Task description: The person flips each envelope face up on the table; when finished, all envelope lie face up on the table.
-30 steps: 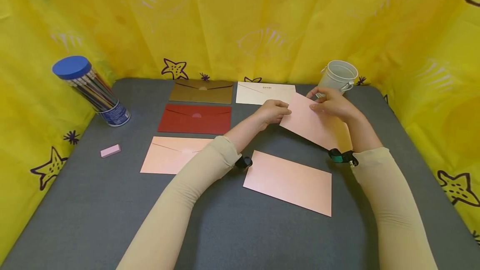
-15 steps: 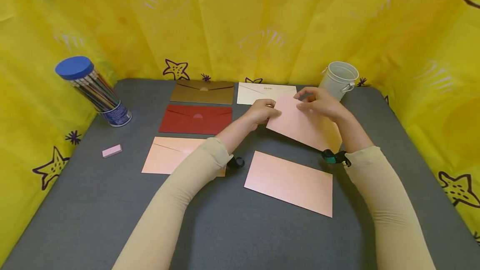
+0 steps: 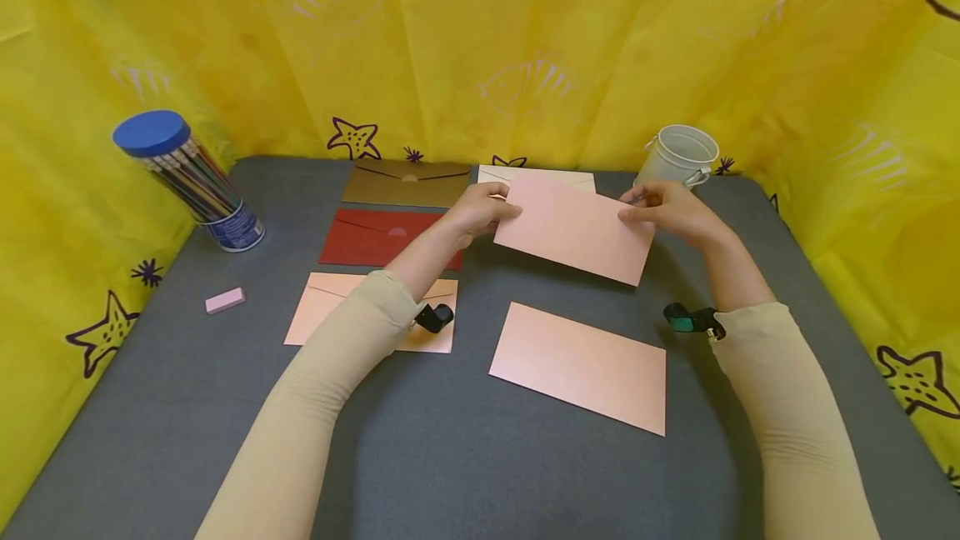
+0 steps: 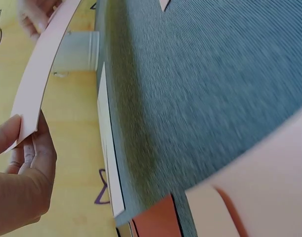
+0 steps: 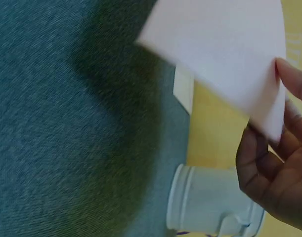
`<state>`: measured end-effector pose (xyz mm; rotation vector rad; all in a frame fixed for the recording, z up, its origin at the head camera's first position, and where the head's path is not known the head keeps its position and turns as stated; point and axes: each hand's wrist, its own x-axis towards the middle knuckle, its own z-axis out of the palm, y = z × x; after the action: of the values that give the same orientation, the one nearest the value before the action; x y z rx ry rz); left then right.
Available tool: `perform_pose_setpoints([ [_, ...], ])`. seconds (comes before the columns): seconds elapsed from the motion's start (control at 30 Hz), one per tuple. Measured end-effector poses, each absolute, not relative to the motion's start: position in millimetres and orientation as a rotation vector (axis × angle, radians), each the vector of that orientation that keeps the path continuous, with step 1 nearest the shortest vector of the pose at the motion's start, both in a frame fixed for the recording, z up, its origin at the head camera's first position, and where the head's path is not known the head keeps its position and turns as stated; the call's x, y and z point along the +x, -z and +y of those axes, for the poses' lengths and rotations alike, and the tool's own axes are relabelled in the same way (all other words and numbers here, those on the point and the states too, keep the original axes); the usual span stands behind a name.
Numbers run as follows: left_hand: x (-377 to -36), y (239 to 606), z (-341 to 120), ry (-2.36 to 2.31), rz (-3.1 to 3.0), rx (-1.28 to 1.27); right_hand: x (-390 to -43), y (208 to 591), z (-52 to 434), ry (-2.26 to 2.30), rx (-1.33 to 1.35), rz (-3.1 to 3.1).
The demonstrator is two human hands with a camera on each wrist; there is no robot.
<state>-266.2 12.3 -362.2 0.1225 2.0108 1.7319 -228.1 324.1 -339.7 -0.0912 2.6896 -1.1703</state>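
1. Shifted leftward since a second ago: left hand (image 3: 480, 211) now over the red envelope's far right corner, and the held pink envelope (image 3: 573, 227) turned to lie nearly level and spread wide between both hands.
2. Left hand pinching the left short edge of the held pink envelope, thumb on the near face and fingers (image 4: 29, 158) behind.
3. Right hand (image 3: 670, 211) pinching the opposite short edge, fingertips (image 5: 294, 84) curled over the sheet.
4. Held pink envelope lifted clear of the grey table (image 3: 487, 473), plain side toward the head camera, slightly bowed in the left wrist view.
5. Just behind it, a white envelope (image 3: 525, 177) lying flat, partly hidden.
6. Beyond the right hand, a white metal bucket (image 3: 678, 158) upright at the table's far edge.
7. Left of the white envelope, a gold envelope (image 3: 407, 183); nearer, a red envelope (image 3: 371, 238).
8. Under the left forearm, a pink envelope with flap up (image 3: 337, 315); near the middle, another pink envelope face down (image 3: 579, 367).
9. Far left: tilted pencil tub with blue lid (image 3: 187, 180) and a pink eraser (image 3: 224, 300).
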Motion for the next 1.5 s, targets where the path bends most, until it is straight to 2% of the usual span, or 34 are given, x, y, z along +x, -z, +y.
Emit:
perform_pose_setpoints([
  [0.37,-270,367,-10,-1.828,1.908,0.041,-226,356,337,1.394,-0.122,2.375],
  [0.93,-275,371,-24,-1.879,1.888,0.001,-222,361,341,1.550,-0.164,2.275],
  [1.5,-278,374,-36,-1.873,1.882,-0.034,-217,362,346,1.802,-0.079,2.084],
])
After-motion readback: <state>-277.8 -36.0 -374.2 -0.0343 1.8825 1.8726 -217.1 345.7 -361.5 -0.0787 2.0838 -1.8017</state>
